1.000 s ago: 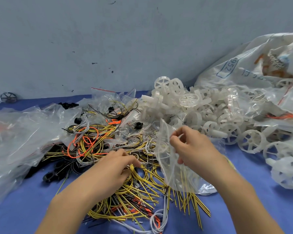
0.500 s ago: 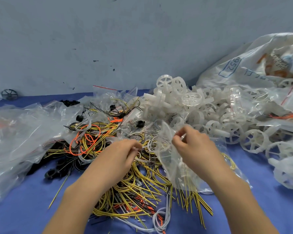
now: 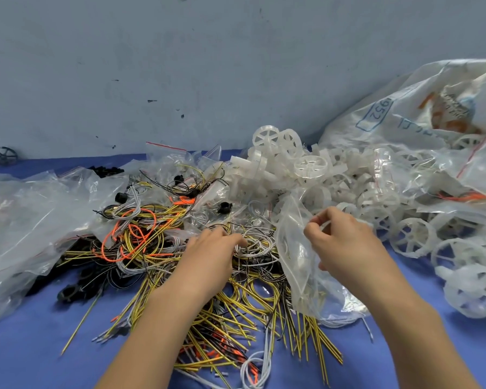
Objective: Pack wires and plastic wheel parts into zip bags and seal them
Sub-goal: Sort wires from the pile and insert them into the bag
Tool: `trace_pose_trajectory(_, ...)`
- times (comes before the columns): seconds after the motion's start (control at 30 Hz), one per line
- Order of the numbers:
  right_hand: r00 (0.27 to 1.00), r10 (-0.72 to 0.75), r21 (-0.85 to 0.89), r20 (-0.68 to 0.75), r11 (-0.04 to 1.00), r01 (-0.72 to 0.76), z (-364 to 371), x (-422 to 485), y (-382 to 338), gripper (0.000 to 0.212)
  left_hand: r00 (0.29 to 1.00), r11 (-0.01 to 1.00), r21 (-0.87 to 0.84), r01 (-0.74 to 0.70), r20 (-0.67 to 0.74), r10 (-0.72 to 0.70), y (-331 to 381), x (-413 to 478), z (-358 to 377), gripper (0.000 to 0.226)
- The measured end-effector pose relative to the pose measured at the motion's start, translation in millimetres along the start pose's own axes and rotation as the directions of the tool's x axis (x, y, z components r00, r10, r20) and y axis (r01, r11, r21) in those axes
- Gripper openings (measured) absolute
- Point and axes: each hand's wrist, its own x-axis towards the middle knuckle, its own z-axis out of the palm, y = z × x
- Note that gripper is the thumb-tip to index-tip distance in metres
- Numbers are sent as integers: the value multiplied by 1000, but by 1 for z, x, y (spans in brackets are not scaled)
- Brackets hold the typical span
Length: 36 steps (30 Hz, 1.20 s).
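Note:
A tangled heap of yellow, orange, black and white wires (image 3: 163, 248) covers the blue table in the middle. White plastic wheels (image 3: 310, 167) are piled behind and to the right. My right hand (image 3: 340, 240) pinches the open rim of a clear zip bag (image 3: 300, 265), which hangs upright over the wires and holds a white wheel. My left hand (image 3: 211, 254) lies on the heap just left of the bag, its fingertips curled onto a coil of white wire (image 3: 254, 245).
Crumpled clear plastic bags (image 3: 26, 220) lie at the left. A large printed sack (image 3: 421, 113) leans against the wall at the right. Loose wheels (image 3: 474, 293) spread along the right edge. A dark wheel (image 3: 3, 155) sits far left by the grey wall.
My left hand has moved up and right across the wire heap, from the yellow wires to the white coil beside the bag. My right hand keeps its hold on the bag's rim.

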Motion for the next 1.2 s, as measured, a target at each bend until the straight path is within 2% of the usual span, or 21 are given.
trace_pose_trajectory(0.1, 1000, -8, 7, 10, 1000, 8, 1, 0, -1, 13, 1000, 1000, 4, -7, -18, 7, -2, 1, 2, 51)
trace_pose_trajectory(0.23, 997, -64, -11, 36, 998, 64, 10, -1, -10, 13, 997, 993, -117, 14, -77, -24, -13, -6, -17, 35)
trace_pose_trajectory(0.3, 992, -101, -32, 78, 994, 104, 20, -3, -17, 14, 982, 981, -181, 67, -163, -97, -24, -10, -32, 28)
trace_pose_trajectory(0.4, 983, -127, -81, 130, 987, 138, 33, -5, -21, 14, 908, 955, -210, 210, -320, -270, -52, -18, -50, 26)
trace_pose_trajectory(0.5, 980, -139, -111, 144, 982, 156, 40, -5, -22, 14, 864, 923, -213, 320, -335, -377, -79, -27, -57, 25)
trace_pose_trajectory(0.7, 976, -146, -106, 161, 981, 165, 44, -5, -28, 15, 927, 947, -36, 320, -195, -321, -80, -32, -41, 29)
trace_pose_trajectory(0.83, 977, -144, -99, 157, 982, 160, 46, -7, -29, 14, 926, 919, 163, 359, -188, -328, -66, -26, -21, 34)
trace_pose_trajectory(0.9, 976, -147, -100, 158, 981, 164, 47, -7, -28, 14, 920, 909, 180, 376, -192, -342, -63, -23, -18, 32)
trace_pose_trajectory(1.03, 973, -151, -108, 173, 979, 171, 47, -6, -26, 15, 921, 929, 57, 367, -164, -354, -61, -19, -22, 26)
trace_pose_trajectory(1.1, 973, -152, -108, 174, 979, 172, 47, -6, -26, 15, 920, 935, -142, 324, -183, -346, -58, -18, -33, 26)
trace_pose_trajectory(1.2, 974, -156, -107, 162, 979, 174, 46, -7, -25, 14, 924, 881, -451, 140, -261, -280, -48, -18, -57, 25)
